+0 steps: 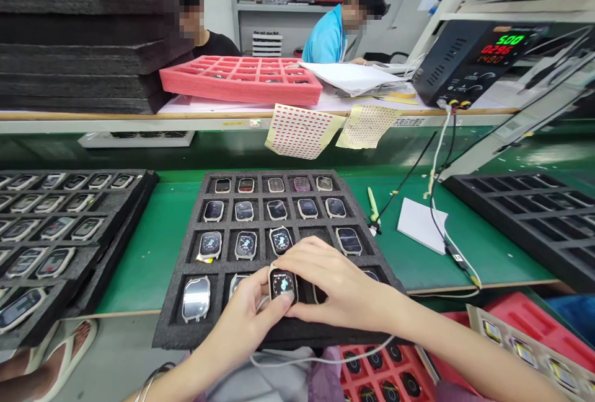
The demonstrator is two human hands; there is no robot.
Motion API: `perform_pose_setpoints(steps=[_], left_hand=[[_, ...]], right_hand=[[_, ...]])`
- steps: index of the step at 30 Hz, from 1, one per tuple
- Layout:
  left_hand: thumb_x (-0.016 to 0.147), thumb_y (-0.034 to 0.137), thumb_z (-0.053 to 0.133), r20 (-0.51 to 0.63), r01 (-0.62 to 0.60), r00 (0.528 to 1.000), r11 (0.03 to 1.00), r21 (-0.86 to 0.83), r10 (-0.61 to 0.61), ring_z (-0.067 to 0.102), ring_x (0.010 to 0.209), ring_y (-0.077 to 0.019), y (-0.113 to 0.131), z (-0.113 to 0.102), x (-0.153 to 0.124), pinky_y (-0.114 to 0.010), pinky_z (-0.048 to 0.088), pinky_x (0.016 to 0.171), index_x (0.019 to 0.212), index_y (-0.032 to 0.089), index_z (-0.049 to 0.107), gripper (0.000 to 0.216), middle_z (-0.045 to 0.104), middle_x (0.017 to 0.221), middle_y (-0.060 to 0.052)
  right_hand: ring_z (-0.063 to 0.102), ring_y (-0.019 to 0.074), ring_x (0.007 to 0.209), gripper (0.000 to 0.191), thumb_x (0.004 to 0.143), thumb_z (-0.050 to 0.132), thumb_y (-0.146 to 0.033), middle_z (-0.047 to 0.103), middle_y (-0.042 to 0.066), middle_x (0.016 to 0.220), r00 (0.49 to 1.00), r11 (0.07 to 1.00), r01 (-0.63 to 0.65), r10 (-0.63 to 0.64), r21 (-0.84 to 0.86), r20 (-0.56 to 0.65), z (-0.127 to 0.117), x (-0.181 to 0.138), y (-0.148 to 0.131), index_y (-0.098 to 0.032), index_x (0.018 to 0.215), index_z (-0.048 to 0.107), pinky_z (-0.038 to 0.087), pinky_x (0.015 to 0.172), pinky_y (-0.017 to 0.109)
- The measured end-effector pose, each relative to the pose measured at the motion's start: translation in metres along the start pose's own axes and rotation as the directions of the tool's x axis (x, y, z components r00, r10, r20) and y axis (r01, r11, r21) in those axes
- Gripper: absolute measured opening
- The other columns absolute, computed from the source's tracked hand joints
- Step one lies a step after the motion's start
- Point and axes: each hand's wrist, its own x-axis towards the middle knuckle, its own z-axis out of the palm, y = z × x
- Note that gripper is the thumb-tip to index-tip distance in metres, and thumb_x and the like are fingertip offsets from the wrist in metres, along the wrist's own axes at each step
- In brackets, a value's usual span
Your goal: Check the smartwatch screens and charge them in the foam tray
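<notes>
Between both hands is a smartwatch body (pixel 282 284) without a strap, its screen lit with a clock face. My left hand (pixel 251 312) grips it from the left, the thumb lying across the lower screen. Fingers of my right hand (pixel 325 278) close on its top and right side. Both hands are over the front part of a black foam tray (pixel 174 303), whose pockets hold several more watch bodies. A lit watch (pixel 281 240) lies in the pocket just beyond my fingers. One with a shiny blank screen (pixel 196 298) sits at the front left.
More black trays of watches (pixel 134 204) stand at left, another tray (pixel 520 204) at right. A power supply (pixel 483 61), a red foam tray (pixel 242 80) and stacked black foam (pixel 79 49) occupy the shelf. A white cable (pixel 325 360) crosses my lap. Two people sit opposite.
</notes>
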Motion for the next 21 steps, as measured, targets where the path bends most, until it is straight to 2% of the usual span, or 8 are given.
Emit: perform_pose_setpoints(steps=[8, 12, 15, 18, 21], left_hand=[[0.086, 0.027, 0.058, -0.011, -0.008, 1.000, 1.000, -0.019, 0.008, 0.052, 0.113, -0.0227, -0.0014, 0.0009, -0.0037, -0.032, 0.037, 0.099, 0.120, 0.017, 0.054, 0.035, 0.060, 0.122, -0.007], [0.086, 0.028, 0.058, -0.041, 0.000, 0.999, 1.000, -0.030, -0.001, 0.053, 0.113, -0.0225, -0.0012, 0.0025, -0.0038, -0.031, 0.038, 0.098, 0.118, 0.018, 0.055, 0.033, 0.060, 0.121, -0.007], [0.086, 0.027, 0.058, -0.058, -0.002, 0.998, 0.999, -0.047, -0.001, 0.053, 0.112, -0.0220, 0.0004, 0.0041, -0.0045, -0.031, 0.038, 0.098, 0.116, 0.018, 0.056, 0.031, 0.061, 0.121, -0.007], [0.086, 0.026, 0.059, -0.069, 0.008, 0.998, 0.998, -0.064, -0.012, 0.055, 0.109, -0.0219, 0.0020, 0.0052, -0.0054, -0.031, 0.039, 0.096, 0.116, 0.018, 0.056, 0.032, 0.062, 0.118, -0.007], [0.086, 0.027, 0.058, -0.061, 0.016, 0.998, 0.998, -0.053, -0.019, 0.054, 0.107, -0.0214, 0.0012, 0.0052, -0.0053, -0.030, 0.040, 0.095, 0.116, 0.018, 0.056, 0.032, 0.062, 0.115, -0.007]], right_hand=[[0.057, 0.0238, 0.091, 0.035, 0.085, 0.066, -0.026, 0.065, 0.013, 0.101, 1.000, 0.999, 0.013, -0.013, -0.035, -0.024, 0.0026, -0.0017, 0.0006, -0.010, 0.114, 0.055, 0.043, 0.082, 0.040], [0.057, 0.0233, 0.089, 0.038, 0.084, 0.067, -0.024, 0.065, 0.013, 0.101, 0.998, 0.998, 0.037, -0.039, -0.042, -0.046, 0.0026, -0.0029, 0.0009, -0.010, 0.117, 0.053, 0.043, 0.083, 0.040], [0.056, 0.0243, 0.096, 0.040, 0.085, 0.066, -0.023, 0.063, 0.014, 0.106, 0.998, 0.997, 0.047, -0.050, -0.053, -0.048, 0.0031, -0.0046, 0.0015, -0.010, 0.119, 0.051, 0.042, 0.086, 0.041], [0.053, 0.0254, 0.101, 0.038, 0.085, 0.065, -0.024, 0.059, 0.016, 0.111, 0.998, 0.996, 0.031, -0.035, -0.082, -0.051, 0.0050, -0.0059, 0.0013, -0.011, 0.119, 0.053, 0.042, 0.088, 0.042], [0.052, 0.0253, 0.098, 0.035, 0.084, 0.065, -0.024, 0.058, 0.016, 0.108, 0.999, 0.996, 0.008, -0.013, -0.093, -0.053, 0.0062, -0.0058, -0.0001, -0.011, 0.115, 0.056, 0.044, 0.086, 0.041]])
